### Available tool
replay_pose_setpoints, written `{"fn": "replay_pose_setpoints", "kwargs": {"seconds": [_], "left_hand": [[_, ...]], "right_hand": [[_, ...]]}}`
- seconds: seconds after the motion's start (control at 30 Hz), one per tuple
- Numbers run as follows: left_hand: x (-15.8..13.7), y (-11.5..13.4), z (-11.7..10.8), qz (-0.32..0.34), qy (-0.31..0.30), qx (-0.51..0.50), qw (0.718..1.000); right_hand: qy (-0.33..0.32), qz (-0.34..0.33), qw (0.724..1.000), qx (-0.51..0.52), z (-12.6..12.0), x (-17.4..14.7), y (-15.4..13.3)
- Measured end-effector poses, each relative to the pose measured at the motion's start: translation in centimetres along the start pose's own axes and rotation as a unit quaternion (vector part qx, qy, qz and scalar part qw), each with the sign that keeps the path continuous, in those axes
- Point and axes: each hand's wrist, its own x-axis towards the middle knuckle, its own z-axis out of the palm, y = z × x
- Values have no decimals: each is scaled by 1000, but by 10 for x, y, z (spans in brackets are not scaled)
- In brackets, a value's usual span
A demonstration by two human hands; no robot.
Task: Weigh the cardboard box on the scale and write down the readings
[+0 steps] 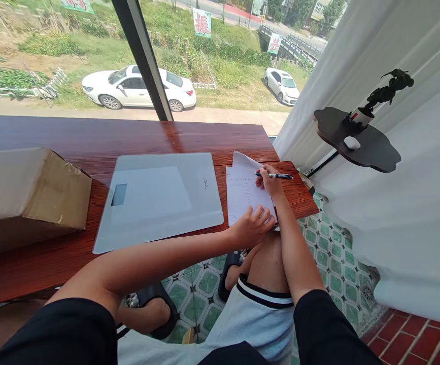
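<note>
Just right of the pale blue-grey panel [159, 203], printed paper sheets [242, 192] lie on the reddish-brown wooden surface [220, 137], near the panel's edge without reaching it; at the far end, one sheet curls up. Over the sheets, on the side away from the panel, the right hand [269, 182] has its fingers closed around a black pen [283, 176], which lies nearly crosswise; whether its tip meets the paper cannot be told. Past the panel's near right corner, the left hand [253, 225] rests across the lower part of the sheets, fingers bent and slightly apart, with nothing seen in its grasp.

To the left of the panel sits a cardboard box [33, 192], a strip of bare wood between them. On the panel's near side, below the surface, are light grey shorts [238, 324], two black sandals [225, 276] and a green-and-white tiled floor [195, 304]. Well to the right of the panel, a dark wavy-edged stand [374, 149] holds a potted plant [362, 115] and a small rounded white object [352, 143], against a white curtain [402, 223]. Beyond the panel, through the window, a large white sedan [134, 94] stands partly behind a dark window post [143, 56]; another white car [281, 86] is farther right.
</note>
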Motion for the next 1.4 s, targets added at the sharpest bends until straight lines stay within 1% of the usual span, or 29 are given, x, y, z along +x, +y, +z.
{"fn": "replay_pose_setpoints", "kwargs": {"seconds": [0.13,0.23,0.33,0.47,0.67,0.83,1.0,1.13,1.4], "left_hand": [[0,1,0,-4,-3,1,1000],[-1,1,1,-6,6,7,1000],[0,1,2,-6,13,7,1000],[0,0,2,-8,6,0,1000],[0,1,3,-11,13,-10,1000],[1,1,1,-16,9,-22,1000],[2,0,-4,-19,-4,-40,999],[1,0,-5,-19,-8,-35,999],[2,0,-3,-16,-6,-35,999]], "right_hand": [[26,2,1000,6,3,-1,0],[37,0,999,14,3,-1,0],[29,12,999,35,4,0,2],[7,34,998,61,6,1,3],[-3,15,999,42,7,3,2],[2,-11,1000,27,9,4,8],[4,-15,1000,5,10,6,13],[3,-17,1000,0,9,7,12],[15,-14,1000,22,8,4,7]]}}
